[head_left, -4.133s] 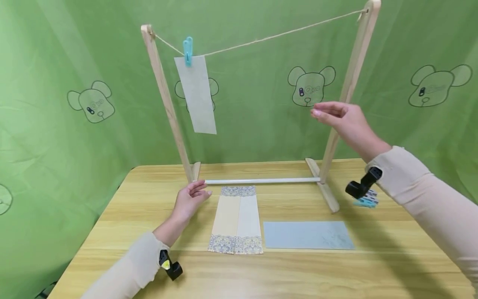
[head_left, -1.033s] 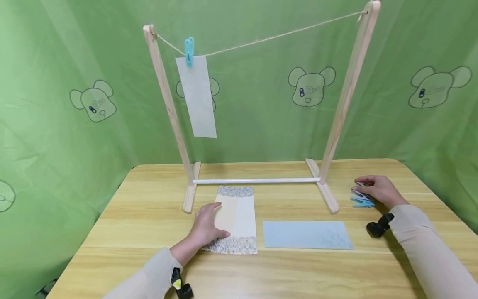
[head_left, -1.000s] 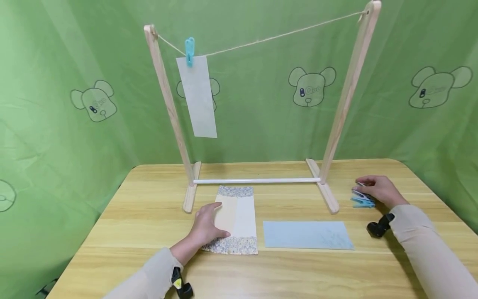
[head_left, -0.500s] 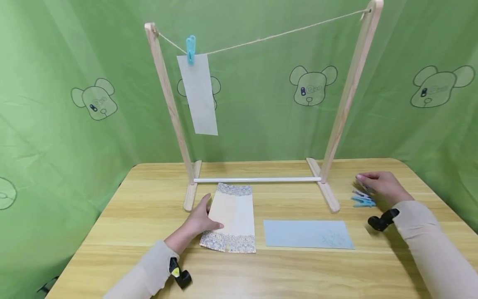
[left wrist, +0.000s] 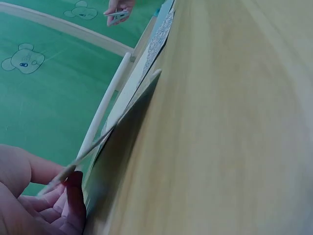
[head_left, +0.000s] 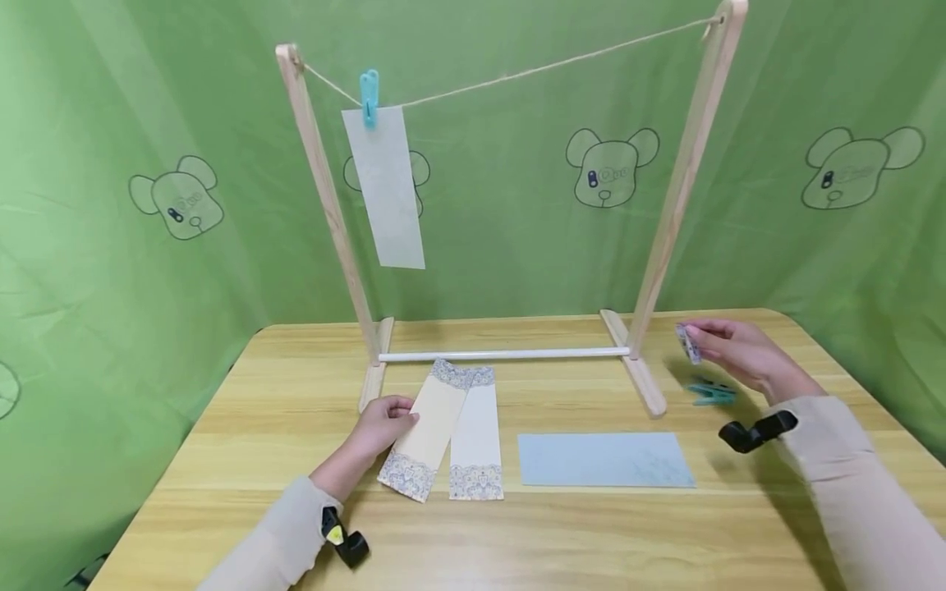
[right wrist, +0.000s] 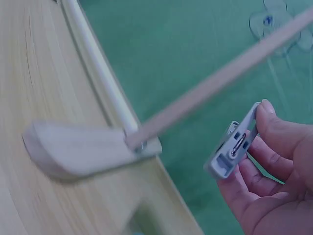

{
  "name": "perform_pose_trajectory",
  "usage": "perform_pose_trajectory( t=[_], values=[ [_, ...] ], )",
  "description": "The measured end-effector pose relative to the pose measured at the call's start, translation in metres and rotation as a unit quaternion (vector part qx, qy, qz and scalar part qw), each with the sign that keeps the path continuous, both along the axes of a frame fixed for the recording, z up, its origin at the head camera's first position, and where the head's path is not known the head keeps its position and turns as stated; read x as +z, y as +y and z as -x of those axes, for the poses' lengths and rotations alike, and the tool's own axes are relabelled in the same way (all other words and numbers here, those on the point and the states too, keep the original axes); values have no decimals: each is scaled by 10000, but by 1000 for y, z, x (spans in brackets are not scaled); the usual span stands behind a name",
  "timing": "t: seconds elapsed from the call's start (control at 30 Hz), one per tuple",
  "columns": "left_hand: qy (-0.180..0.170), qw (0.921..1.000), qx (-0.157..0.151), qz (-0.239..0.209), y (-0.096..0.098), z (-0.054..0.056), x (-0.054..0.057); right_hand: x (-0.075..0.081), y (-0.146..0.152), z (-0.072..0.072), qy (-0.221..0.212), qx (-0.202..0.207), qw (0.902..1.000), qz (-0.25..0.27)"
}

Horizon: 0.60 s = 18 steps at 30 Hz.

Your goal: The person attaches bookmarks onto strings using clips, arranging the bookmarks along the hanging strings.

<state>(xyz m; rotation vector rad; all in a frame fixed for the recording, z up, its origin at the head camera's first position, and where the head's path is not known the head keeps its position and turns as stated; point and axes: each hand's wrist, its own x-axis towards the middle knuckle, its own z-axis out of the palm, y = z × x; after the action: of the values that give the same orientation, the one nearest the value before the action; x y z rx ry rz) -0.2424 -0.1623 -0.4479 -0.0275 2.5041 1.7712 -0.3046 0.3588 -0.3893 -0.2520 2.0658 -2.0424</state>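
Observation:
My left hand point(head_left: 378, 427) pinches the left edge of a cream paper strip point(head_left: 430, 419) with blue lace-patterned ends. In the left wrist view the strip point(left wrist: 132, 110) is tilted, its held edge raised off the table. A white strip point(head_left: 476, 431) with similar ends lies beside it, its top corner overlapped by the cream one. Over the table at the right, my right hand point(head_left: 742, 351) holds a greyish-lilac clothespin point(head_left: 689, 345) between thumb and fingers. The right wrist view shows its spring on this clothespin point(right wrist: 235, 147). Below that hand lie turquoise clothespins point(head_left: 713, 394).
A wooden stand point(head_left: 683, 180) with a string point(head_left: 532, 71) between its posts stands at the back. One turquoise clothespin point(head_left: 369, 94) hangs a pale paper strip point(head_left: 388, 193) at the string's left. A light blue strip point(head_left: 602, 460) lies front right; a white bar point(head_left: 502, 355) joins the feet.
My left hand has gone from resting over the paired strips to pinching the cream one, swinging its lower end left. My right hand has lifted a clothespin from the small pile.

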Motion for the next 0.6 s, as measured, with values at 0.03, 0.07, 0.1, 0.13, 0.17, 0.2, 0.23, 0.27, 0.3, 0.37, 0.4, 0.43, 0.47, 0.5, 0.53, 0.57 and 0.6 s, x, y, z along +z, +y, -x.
perform_pose_trajectory(
  t=[0.03,0.07,0.1,0.13,0.17,0.2,0.23,0.27,0.3,0.37,0.4,0.43,0.47,0.5,0.53,0.57,0.6],
  values=[
    [-5,10000,24,-55,-1,0,1,2,-4,-2,4,14,10000,65],
    [-24,9999,35,-104,-1,0,1,4,-7,-3,2,28,9999,108],
    [-49,9999,36,-149,-1,-1,1,6,-10,-4,24,42,9999,132],
    [-63,9998,35,-191,-2,-1,1,8,-13,-5,65,78,9998,144],
    [-85,9997,35,-243,-3,0,2,10,-17,-7,117,125,9998,132],
    [-105,9995,43,-287,-4,0,2,12,-20,-8,186,179,9996,99],
    [-136,9993,53,-348,-4,0,2,15,-23,-9,261,249,9993,43],
    [-158,9991,60,-387,-5,1,2,17,-26,-10,333,318,9989,-27],
    [-186,9989,68,-431,-6,2,2,20,-29,-11,400,381,9984,-125],
    [-230,9984,88,-510,-7,3,3,25,-35,-13,465,480,9973,-312],
    [-239,9982,91,-537,-8,3,4,28,-38,-14,476,520,9967,-394],
    [-247,9981,89,-557,-8,4,5,31,-41,-15,476,554,9963,-448],
    [-238,9981,83,-561,-8,4,6,33,-44,-15,462,585,9960,-491],
    [-237,9980,81,-575,-8,4,7,35,-47,-16,454,614,9956,-542],
    [-221,9981,84,-576,-7,5,8,37,-50,-17,451,639,9952,-581],
    [-218,9980,101,-592,-7,5,10,39,-54,-17,461,657,9946,-662],
    [-211,9978,112,-615,-6,6,11,41,-58,-18,495,674,9935,-775]
  ],
)
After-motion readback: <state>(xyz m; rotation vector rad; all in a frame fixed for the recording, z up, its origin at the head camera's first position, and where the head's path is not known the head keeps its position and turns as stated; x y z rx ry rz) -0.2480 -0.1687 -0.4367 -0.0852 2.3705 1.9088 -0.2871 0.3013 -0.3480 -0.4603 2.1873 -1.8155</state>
